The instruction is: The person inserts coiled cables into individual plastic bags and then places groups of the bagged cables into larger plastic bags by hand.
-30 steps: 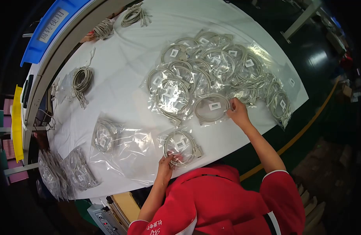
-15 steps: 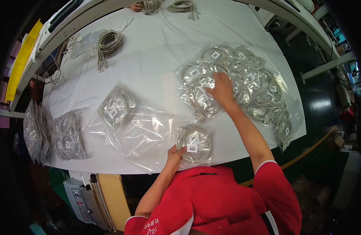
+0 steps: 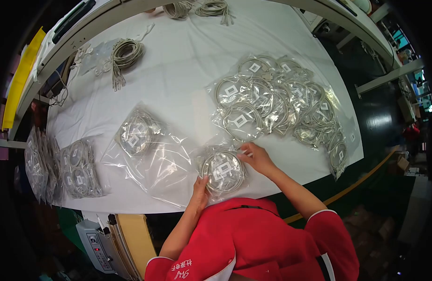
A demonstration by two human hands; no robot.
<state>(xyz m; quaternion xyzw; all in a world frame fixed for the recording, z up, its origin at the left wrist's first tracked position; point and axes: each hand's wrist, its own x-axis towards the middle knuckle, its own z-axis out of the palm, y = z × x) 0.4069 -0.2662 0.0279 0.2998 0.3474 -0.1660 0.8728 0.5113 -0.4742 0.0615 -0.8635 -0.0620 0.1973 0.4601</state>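
At the table's front edge, bagged coils of grey cable [image 3: 221,174] lie in front of me, apparently stacked, with white labels overlapping. My left hand [image 3: 201,188] grips their left side, thumb on top of the plastic. At the upper right edge, my right hand [image 3: 256,158] is closed on the bagged coil, its fingers pinching the plastic rim. Just left of them lies a large clear plastic bag [image 3: 171,164], spread flat. Another bagged coil [image 3: 137,132] with a label rests at that bag's upper left end.
A pile of bagged cable coils [image 3: 277,100] covers the right side. More bagged coils [image 3: 79,166] stand at the left edge. Loose coils [image 3: 127,53] lie farther back, one [image 3: 177,9] near a person's partly visible hand. A grey machine [image 3: 95,246] stands below the table.
My right hand has come from the pile to the coil at the front edge, bringing a bagged coil onto it. My left hand still holds on, slightly farther left.
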